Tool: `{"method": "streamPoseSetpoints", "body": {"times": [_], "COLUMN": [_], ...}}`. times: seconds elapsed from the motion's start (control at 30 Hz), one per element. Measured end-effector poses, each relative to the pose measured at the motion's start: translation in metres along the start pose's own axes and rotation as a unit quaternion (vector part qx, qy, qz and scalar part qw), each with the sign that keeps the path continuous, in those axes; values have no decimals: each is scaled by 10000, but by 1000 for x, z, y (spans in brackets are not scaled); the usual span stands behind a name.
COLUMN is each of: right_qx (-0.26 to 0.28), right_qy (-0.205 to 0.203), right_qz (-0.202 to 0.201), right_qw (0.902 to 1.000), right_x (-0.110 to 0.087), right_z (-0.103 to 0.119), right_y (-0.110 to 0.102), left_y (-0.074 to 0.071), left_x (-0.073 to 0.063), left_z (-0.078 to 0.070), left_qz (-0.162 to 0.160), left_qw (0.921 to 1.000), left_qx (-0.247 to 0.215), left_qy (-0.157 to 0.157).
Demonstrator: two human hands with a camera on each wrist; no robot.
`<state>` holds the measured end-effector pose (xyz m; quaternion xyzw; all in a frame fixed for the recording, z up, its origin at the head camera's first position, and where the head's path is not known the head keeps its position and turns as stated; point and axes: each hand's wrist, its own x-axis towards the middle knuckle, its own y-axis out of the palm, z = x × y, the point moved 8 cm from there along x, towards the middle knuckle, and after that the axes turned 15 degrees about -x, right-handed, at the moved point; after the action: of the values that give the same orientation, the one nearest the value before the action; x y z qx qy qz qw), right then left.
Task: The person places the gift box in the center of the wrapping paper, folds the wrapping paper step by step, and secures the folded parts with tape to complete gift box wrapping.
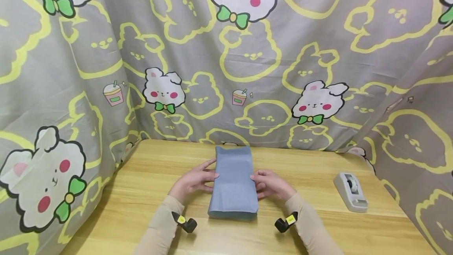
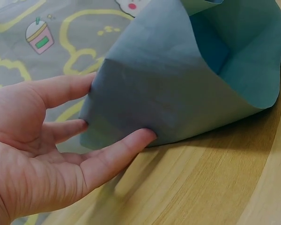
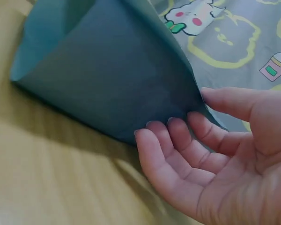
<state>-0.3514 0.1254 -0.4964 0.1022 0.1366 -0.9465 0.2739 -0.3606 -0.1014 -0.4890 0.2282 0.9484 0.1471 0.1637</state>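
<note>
A blue-grey sheet of wrapping paper (image 1: 234, 182) is folded over into a long, boxy package on the table. Its near end gapes, and in the left wrist view a deeper blue surface (image 2: 210, 47) shows inside; what it wraps is hidden. My left hand (image 1: 198, 179) touches the package's left side, thumb at the top edge and the other fingers spread fairly straight along the side. On the opposite side, my right hand (image 1: 272, 184) rests its loosely bent fingertips against the paper, its thumb (image 3: 225, 101) at the upper edge.
A grey tape dispenser (image 1: 351, 192) stands on the right of the wooden table (image 1: 148, 192). Behind and at both sides hangs a grey curtain (image 1: 198, 62) printed with cartoon animals. A black wrist camera sits on each forearm.
</note>
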Motion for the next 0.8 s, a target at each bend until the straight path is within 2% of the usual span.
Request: {"method": "streamPoseSetpoints", "body": {"times": [0.13, 0.27, 0.43, 0.57, 0.63, 0.7, 0.8], "right_qx": [7, -164, -529, -935, -1174, -1438, -1823], "right_qy": [-61, -270, -471, -606, -564, -551, -489], "right_qz": [152, 70, -258, -748, -1198, -1753, -2687], "right_qw": [9999, 9995, 9972, 9910, 9842, 9724, 9446], "right_x": [-4, -17, -50, -83, -102, -122, -156], "right_z": [-2, 2, 5, 5, 3, 1, -3], "right_y": [3, -5, -36, -71, -92, -115, -148], "left_y": [-1, -2, -5, -7, -7, -7, -6], "left_x": [0, 2, 3, 3, 3, 3, 4], "left_z": [1, 2, 2, 2, 2, 2, 2], "left_qz": [-132, -198, -310, -368, -391, -419, -436], "left_qw": [9999, 9998, 9995, 9993, 9992, 9990, 9989], "left_qx": [7, 29, 73, 87, 101, 113, 159], "left_qy": [17, 43, 48, 52, 51, 52, 73]}}
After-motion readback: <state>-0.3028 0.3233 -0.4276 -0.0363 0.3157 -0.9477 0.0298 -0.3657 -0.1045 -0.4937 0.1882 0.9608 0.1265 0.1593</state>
